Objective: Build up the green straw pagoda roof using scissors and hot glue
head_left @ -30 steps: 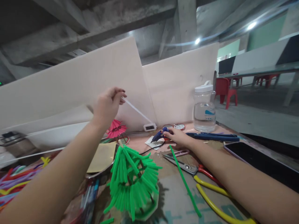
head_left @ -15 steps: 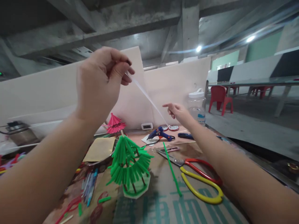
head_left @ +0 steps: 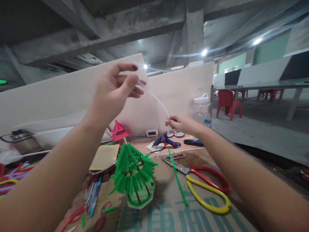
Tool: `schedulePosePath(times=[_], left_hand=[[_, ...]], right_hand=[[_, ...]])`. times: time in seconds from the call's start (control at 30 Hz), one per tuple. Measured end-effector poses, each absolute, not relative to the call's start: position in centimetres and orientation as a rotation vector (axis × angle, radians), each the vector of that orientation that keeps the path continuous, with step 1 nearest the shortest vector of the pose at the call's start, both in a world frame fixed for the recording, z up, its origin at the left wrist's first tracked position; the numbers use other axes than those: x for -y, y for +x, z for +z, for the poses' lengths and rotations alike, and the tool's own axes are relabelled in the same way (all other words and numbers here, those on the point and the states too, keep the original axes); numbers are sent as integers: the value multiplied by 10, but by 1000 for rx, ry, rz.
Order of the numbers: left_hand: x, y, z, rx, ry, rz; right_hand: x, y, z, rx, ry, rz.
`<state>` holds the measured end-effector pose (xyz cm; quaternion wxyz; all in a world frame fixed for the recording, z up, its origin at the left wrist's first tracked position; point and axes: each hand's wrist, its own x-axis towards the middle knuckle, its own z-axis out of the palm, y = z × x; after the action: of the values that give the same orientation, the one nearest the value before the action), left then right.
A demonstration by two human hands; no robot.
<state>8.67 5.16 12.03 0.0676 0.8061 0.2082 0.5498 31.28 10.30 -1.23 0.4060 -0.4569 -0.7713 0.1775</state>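
Observation:
A thin, pale white strip (head_left: 156,99) curves through the air between my hands. My left hand (head_left: 113,90), raised at the centre left, has its upper end between thumb and fingers, the index finger lifted away. Lower and farther right, my right hand (head_left: 182,124) pinches the strip close to its lower end, which hangs just below the fingers. Beneath them stands a small green pavilion model (head_left: 135,174) with a two-tier fringed roof, brown posts and a pale base. A blue hot glue gun (head_left: 165,139) lies behind it, below my right hand.
Scissors with red and yellow handles (head_left: 209,190) lie at the right, beside a green fuzzy stem (head_left: 178,177). A pink model (head_left: 119,130), a yellow sheet (head_left: 105,157) and pens (head_left: 93,196) are at the left. A clear jug (head_left: 202,111) stands behind my right forearm.
My right hand has gone from pointing beside the strip to pinching its lower part. The strip, straight before, now bows. My left hand has shifted slightly right, its index finger lifting.

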Motion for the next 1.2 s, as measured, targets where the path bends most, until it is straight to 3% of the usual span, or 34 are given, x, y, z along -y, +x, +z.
schedulePosePath(times=[0.13, 0.27, 0.57, 1.2], left_hand=[[-108, 40, 86, -916, 2102, 1669], [-148, 20, 26, -1413, 2306, 1219], [-190, 73, -47, -1167, 2588, 776], [-194, 112, -95, -1066, 2812, 970]], right_hand=[[-111, 324, -14, 1773, -1167, 492], [-125, 331, -21, 1637, -1132, 602], [-140, 339, -38, 1542, -1093, 754], [-147, 334, -56, 1467, -1167, 768]])
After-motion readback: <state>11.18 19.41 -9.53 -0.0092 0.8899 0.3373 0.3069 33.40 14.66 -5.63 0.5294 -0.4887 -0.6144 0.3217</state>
